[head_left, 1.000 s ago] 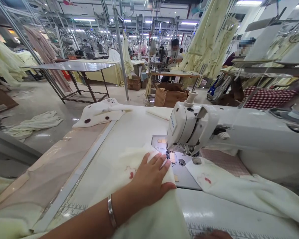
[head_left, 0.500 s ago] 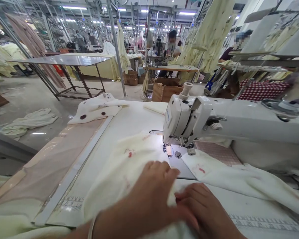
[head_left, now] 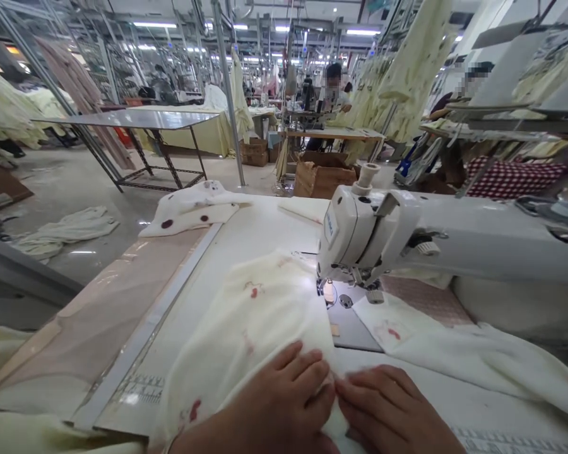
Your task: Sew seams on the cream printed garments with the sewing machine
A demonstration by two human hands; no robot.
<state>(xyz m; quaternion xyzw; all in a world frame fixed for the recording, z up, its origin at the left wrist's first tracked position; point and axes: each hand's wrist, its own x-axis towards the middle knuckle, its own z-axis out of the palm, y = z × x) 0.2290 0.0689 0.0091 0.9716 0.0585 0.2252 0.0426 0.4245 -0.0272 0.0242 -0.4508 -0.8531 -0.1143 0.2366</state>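
Note:
A cream fabric piece [head_left: 222,340] with small red prints lies on the sewing table, its far end under the needle area of a white sewing machine [head_left: 360,233]. My left hand [head_left: 293,397] rests on this piece, fingers curled at its right edge. Close beside it, my right hand [head_left: 388,403] pinches the same edge, the fingertips of both hands almost meeting. The thumbs are partly hidden. Right of the needle, another stretch of cream printed fabric [head_left: 435,337] trails across the table.
Spotted white fabric [head_left: 189,208] lies at the table's far left corner. Measuring tape [head_left: 139,388] markings run along the near side. Beyond are a metal-legged table [head_left: 137,120], a cardboard box [head_left: 324,176] and a person [head_left: 331,88] at another machine. Cloth [head_left: 71,230] lies on the floor.
My left hand has drawn back from near the needle to the fabric's edge beside my right hand. More of the printed fabric now shows. The view has shifted slightly.

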